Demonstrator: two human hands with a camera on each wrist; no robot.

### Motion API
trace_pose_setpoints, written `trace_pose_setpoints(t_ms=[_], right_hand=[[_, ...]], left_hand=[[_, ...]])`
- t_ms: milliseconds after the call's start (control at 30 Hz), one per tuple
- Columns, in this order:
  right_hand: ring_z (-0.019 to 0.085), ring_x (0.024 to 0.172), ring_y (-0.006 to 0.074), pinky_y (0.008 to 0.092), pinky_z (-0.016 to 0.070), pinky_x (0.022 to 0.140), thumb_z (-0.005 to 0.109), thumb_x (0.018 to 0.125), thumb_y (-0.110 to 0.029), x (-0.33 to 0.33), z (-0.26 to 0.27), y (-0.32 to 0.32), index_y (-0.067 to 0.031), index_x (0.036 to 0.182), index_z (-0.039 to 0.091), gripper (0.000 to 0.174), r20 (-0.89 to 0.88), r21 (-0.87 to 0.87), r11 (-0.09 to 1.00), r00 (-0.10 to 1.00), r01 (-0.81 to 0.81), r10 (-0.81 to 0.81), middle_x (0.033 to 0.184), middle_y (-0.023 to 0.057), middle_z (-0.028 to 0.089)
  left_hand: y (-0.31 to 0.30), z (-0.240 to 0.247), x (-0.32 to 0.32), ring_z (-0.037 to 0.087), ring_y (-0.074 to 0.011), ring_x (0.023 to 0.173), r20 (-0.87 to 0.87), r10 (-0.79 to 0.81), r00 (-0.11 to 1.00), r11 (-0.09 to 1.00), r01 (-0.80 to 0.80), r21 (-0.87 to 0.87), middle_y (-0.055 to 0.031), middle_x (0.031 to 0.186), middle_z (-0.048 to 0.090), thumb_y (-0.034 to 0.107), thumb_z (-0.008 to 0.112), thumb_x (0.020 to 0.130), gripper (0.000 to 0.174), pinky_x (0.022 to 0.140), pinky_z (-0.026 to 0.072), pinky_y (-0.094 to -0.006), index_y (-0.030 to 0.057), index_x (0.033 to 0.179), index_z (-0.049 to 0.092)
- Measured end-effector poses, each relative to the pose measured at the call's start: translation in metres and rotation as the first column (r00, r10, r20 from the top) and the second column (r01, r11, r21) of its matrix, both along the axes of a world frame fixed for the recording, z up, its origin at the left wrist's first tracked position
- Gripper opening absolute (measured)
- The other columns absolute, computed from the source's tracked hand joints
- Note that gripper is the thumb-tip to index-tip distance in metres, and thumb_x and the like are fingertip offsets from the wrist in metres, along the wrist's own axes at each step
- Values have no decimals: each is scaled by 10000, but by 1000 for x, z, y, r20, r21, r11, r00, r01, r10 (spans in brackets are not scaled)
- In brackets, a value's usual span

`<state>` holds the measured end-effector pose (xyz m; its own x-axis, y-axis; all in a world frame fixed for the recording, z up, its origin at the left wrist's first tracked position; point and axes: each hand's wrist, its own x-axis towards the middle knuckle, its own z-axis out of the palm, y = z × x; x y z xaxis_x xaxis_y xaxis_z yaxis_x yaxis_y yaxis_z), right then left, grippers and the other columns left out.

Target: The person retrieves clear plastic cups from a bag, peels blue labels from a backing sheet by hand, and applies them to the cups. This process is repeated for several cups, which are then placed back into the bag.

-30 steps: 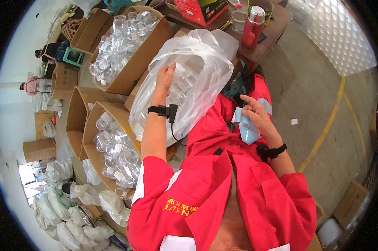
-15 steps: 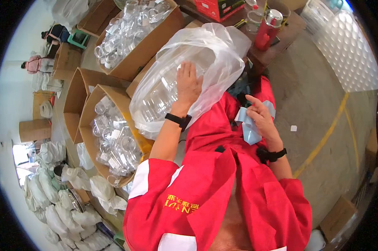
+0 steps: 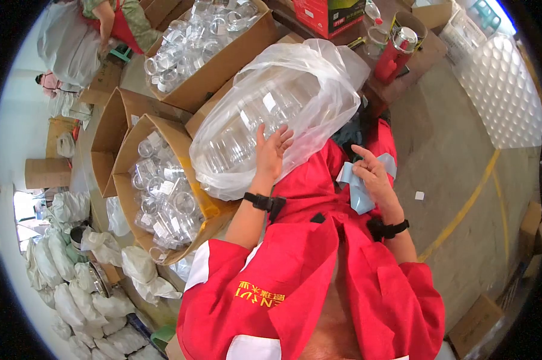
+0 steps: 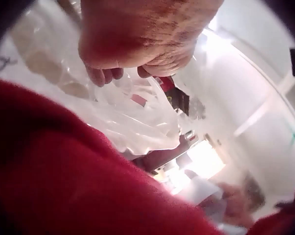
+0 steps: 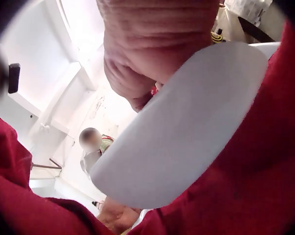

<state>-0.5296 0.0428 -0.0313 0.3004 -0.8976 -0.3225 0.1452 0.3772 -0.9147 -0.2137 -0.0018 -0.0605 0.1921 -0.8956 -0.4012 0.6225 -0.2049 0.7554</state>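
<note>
1. We see the left hand [image 3: 271, 153] with its fingers spread and nothing in them, just in front of the near side of the bag; we cannot tell whether it touches the plastic.
2. The right hand [image 3: 374, 179] is over the lap, index finger stretched out, the others curled on a pale strip [image 3: 359, 198] – a grip, as we read it, though the exact pinch is hidden.
3. The bag [image 3: 337, 66] lies slantwise beside the left leg, and its clear cups [image 3: 220, 150] lie close together inside.
4. We judge the step in hand as a gap between two handlings: cups within reach, strip ready, left hand free.
5. The next move, we think, calls for the left hand to close lightly on one cup – the walls look thin and slick – while the right keeps the strip clear of the plastic.
6. Farther out, left of the bag, a near box [image 3: 125, 198] and a far box [image 3: 223, 67] hold more cups, some with white labels. A red flask [image 3: 394, 60] stands beyond the bag, on the table [image 3: 427, 54].
</note>
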Motion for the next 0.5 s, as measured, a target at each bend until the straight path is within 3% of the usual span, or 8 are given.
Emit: trace_pose_setpoints(t_ms=[33,100,233,300,333,400,500], right_hand=[[591,820,51,219,463,730,624,967,-17,0,0,1,-25,1522,486,572,0,7,1000,1000,6,-6,918,-24,672],[592,821,53,216,462,731,623,967,-15,-3,1,4,-24,1521,489,570,-1,3,1000,1000,16,-16,919,-22,673],[595,827,55,209,460,733,619,967,-8,-5,3,8,-23,1516,498,563,34,9,999,998,52,-53,929,-14,679],[588,824,53,208,457,728,619,967,-10,-5,5,9,-24,1514,503,559,29,15,999,998,48,-48,925,-18,671],[581,821,52,207,454,724,618,967,-11,-4,6,9,-26,1512,508,556,23,24,998,998,53,-54,921,-22,664],[568,815,50,206,447,719,617,968,-15,-2,7,8,-27,1513,510,555,2,12,999,1000,31,-31,919,-28,651],[545,804,46,202,430,710,614,968,-24,-3,-2,4,-30,1514,514,555,-43,8,1000,999,-16,16,915,-40,628]], left_hand=[[-7,0,1,638,-364,1212,-1,4,1000,1000,-4,-5,-273,1400,575,126,620,1020,776,1018,538,-468,120,1629,140],[-25,1,0,606,-357,1268,-192,-92,977,992,73,-106,-215,1426,554,142,602,1027,853,1038,528,-478,148,1656,27],[-44,-2,-3,568,-321,1314,-181,-21,983,988,-7,-155,-158,1435,543,126,589,1026,856,1054,514,-471,167,1672,29],[-43,-1,3,505,-262,1379,-98,10,995,976,-31,-216,-149,1585,428,113,594,1019,845,1045,505,-441,108,1672,59],[-40,2,8,505,-262,1379,-90,26,996,975,-45,-218,-149,1585,428,113,594,1019,845,1045,505,-441,108,1672,59],[-31,9,19,552,-218,1313,126,82,989,974,-52,-222,-126,1540,484,75,591,1007,773,1022,517,-412,71,1660,179],[-1,36,52,584,-205,1251,284,175,943,950,-85,-300,-113,1485,543,65,597,1005,722,1000,525,-375,36,1639,253]])
